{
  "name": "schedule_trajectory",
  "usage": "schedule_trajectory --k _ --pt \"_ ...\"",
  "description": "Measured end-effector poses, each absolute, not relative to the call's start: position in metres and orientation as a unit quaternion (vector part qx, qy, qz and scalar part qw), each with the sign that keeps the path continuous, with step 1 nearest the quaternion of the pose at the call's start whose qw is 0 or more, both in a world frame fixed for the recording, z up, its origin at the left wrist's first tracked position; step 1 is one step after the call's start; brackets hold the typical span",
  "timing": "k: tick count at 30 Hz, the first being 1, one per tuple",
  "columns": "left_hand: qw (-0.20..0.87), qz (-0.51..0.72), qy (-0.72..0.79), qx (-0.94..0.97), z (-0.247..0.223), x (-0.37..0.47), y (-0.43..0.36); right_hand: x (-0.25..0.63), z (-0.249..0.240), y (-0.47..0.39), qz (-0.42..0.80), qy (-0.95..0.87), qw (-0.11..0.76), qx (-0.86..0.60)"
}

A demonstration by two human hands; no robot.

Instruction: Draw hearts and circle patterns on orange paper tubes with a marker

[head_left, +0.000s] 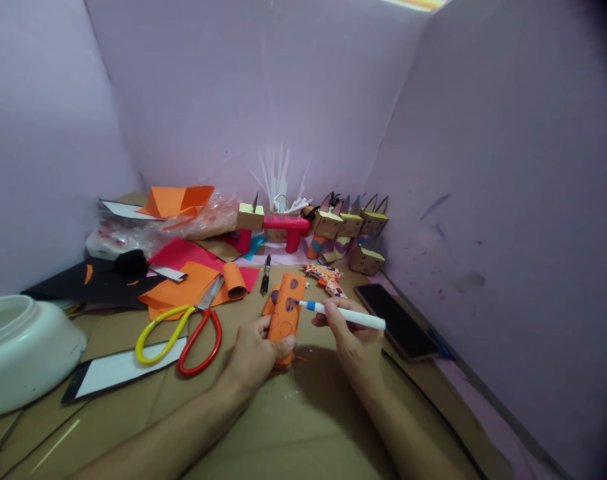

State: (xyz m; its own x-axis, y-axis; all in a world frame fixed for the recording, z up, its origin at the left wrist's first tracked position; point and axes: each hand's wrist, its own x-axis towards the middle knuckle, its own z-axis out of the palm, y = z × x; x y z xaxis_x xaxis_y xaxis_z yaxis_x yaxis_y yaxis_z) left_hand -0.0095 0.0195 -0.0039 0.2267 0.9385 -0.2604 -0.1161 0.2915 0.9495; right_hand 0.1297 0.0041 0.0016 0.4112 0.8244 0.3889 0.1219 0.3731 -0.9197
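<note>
My left hand [261, 350], closed, grips an orange paper-covered piece [289, 313] by its lower end and tilts it up. Dark purple spots fill its upper part, and a circle near my thumb is only outlined. My right hand [353, 340] is closed around a white marker [351, 315] with a blue collar. The marker's tip points left and is at or just over a dark spot; whether it touches, I cannot tell. Behind the orange piece lies a black pen [266, 274]. Scissors [203, 323] with one yellow and one red handle lie left of my left hand.
A black phone [398, 320] lies right of my right hand. Orange paper [183, 290] and a small orange tube [234, 281] sit back left. A white pot [28, 353] stands far left. Cardboard animal figures [326, 224] line the back, with purple walls behind.
</note>
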Motion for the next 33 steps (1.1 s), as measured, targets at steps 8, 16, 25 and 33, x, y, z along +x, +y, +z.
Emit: schedule_trajectory --k 8,16,25,33 --pt "0.648 0.406 0.468 0.442 -0.0027 -0.0108 0.0197 0.1284 0.0036 0.0012 0.257 -0.489 0.671 -0.493" --pt "0.644 0.415 0.461 0.447 -0.0029 -0.0110 0.0195 0.1282 0.0018 0.0000 0.269 -0.502 0.652 -0.501" --pt "0.648 0.415 0.460 0.444 -0.0015 -0.0108 0.0193 0.1266 0.0005 0.0000 0.283 -0.502 0.652 -0.492" --pt "0.649 0.414 0.459 0.442 -0.0017 -0.0107 0.0191 0.1279 0.0001 0.0003 0.278 -0.509 0.649 -0.492"
